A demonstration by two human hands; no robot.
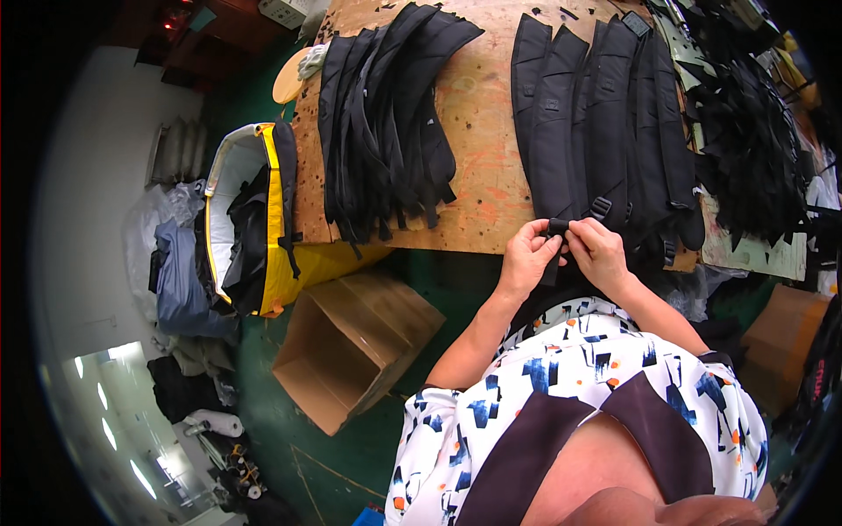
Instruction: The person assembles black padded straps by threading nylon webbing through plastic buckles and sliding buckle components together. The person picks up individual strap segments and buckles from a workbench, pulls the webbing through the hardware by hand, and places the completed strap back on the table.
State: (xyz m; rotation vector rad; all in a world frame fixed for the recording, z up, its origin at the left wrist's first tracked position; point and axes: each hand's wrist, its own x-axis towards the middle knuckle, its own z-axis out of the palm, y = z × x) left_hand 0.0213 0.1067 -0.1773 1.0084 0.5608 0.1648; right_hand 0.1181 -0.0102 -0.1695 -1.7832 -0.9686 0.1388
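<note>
Just off the near edge of the wooden table (478, 105), my left hand (524, 259) and my right hand (599, 252) pinch a short black webbing strap (558, 228) between thumbs and fingers. Whether a small buckle is in the grip with it is too small to tell. Right beyond my hands lies a row of black padded shoulder straps (605, 96), side by side. A black plastic buckle (600, 208) shows at the near end of one. Farther left, a second fanned-out pile of black padded straps (381, 114) covers part of the table.
A yellow bag with a silvery lining (279, 210) hangs at the table's left side, holding black pieces. Below it, an open cardboard box (351, 342) stands on the green floor. Black scraps (754, 149) heap up at the right, above another cardboard box (785, 337).
</note>
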